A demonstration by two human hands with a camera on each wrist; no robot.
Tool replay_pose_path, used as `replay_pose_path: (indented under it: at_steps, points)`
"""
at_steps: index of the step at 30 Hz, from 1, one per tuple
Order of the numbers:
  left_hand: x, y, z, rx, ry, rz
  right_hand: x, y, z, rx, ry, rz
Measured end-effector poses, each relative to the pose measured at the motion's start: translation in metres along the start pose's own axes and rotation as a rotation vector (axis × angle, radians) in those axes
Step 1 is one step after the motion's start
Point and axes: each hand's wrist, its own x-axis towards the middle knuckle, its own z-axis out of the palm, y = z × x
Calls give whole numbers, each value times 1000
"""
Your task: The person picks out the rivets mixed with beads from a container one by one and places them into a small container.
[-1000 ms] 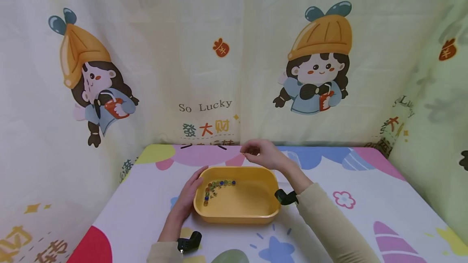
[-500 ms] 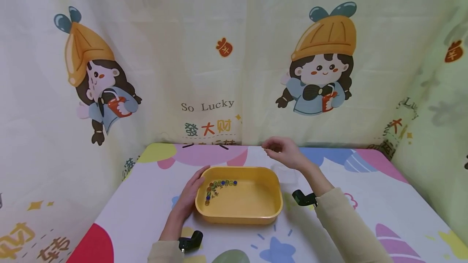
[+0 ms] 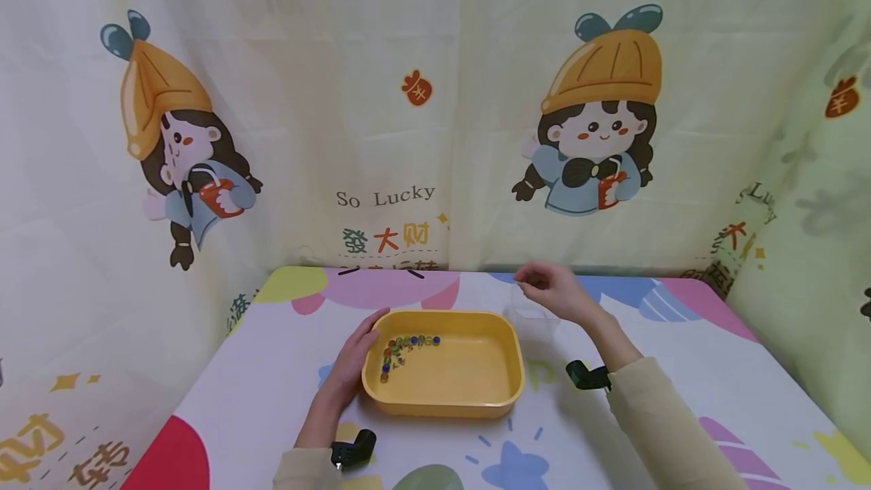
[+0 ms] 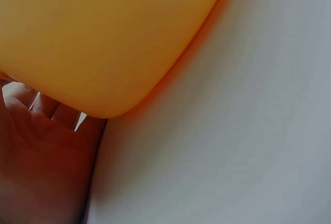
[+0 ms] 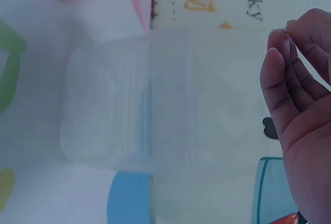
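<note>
A pale cloth curtain [image 3: 476,36] lines the room, one cartoon figure in an orange hat printed at upper left and a second at upper right, with "So Lucky" between them. Below spreads a white tabletop [image 3: 258,376] printed with bright shapes. At lower left, one left hand [image 3: 355,358], fingers spread, rests against the left wall of one yellow tray [image 3: 469,373] at lower centre. Inside, about eleven glass marbles [image 3: 413,340] line the tray's left and far sides. Just right of the tray stands one clear container [image 5: 129,100]. Above it in the frame is one right hand [image 3: 554,292], thumb and fingertips pressed together; whether they pinch anything cannot be told. Two black wrist devices [image 3: 588,375] show, one per arm.
</note>
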Motion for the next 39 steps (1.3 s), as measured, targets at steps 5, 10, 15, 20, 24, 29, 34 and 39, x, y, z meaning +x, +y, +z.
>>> replay_pose_path:
  at_steps: [5,10,15,20,24,29,34,39]
  points:
    - [0,1,0,3,-6,6,-4,11,-5,-15,-11,34]
    - [-1,1,0,11,-7,9,-8,19,-8,-38,-17,52]
    - [-2,2,0,12,-7,7,-11,25,-9,-89,-45,88]
    - [-2,3,0,19,0,1,-11,31,-7,-144,-77,96]
    - [-2,4,1,28,-2,0,-10,34,-6,-168,-91,94]
    - [-3,2,1,20,-5,9,-9,34,-5,-173,-85,94]
    - [-3,1,0,9,-5,8,-9,35,-5,-166,-52,86]
    - [-3,2,0,17,-1,4,-10,31,-6,-164,-26,81]
